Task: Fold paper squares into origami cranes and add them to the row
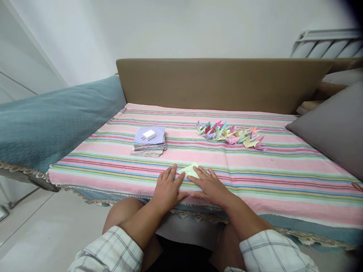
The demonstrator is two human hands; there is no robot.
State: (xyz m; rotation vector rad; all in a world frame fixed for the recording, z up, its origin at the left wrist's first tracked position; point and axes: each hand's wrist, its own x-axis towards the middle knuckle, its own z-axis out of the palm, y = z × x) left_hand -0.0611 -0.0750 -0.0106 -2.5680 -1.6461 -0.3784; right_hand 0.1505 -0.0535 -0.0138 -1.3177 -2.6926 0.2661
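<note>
A pale green folded paper (190, 170) lies on the pink striped cloth (255, 166) near its front edge. My left hand (168, 187) rests flat on the cloth with its fingers stretched out, fingertips touching the paper's left side. On the paper's right side my right hand (209, 184) lies flat too, fingers pressing down on it. Both hands are open, pressing rather than gripping.
A stack of coloured paper sheets (149, 143) with a white charger plug (149, 135) on top sits to the back left. Several folded paper cranes (229, 134) lie in a pile at the back. A grey cushion (334, 128) is at right, a teal blanket (53, 117) at left.
</note>
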